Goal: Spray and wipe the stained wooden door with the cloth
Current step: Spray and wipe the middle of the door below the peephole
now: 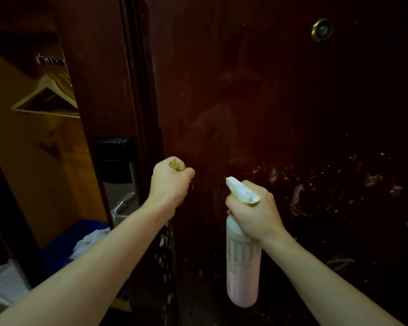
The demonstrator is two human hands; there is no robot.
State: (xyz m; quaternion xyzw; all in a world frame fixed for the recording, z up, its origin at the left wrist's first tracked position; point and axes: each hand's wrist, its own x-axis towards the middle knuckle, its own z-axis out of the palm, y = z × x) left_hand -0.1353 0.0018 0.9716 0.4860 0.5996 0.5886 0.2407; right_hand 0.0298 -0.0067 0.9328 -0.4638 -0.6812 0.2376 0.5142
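The left hand (170,182) is clenched round a green cloth (176,165), balled inside the fist so only a tuft shows above the curled fingers (186,171), close to the dark wooden door (269,102). The right hand (254,212) grips the neck of a spray bottle (243,267), nozzle aimed at the speckled, stained door.

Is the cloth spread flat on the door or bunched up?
Bunched up: only a green tuft of cloth shows from the left hand, whose fingers curl round it.
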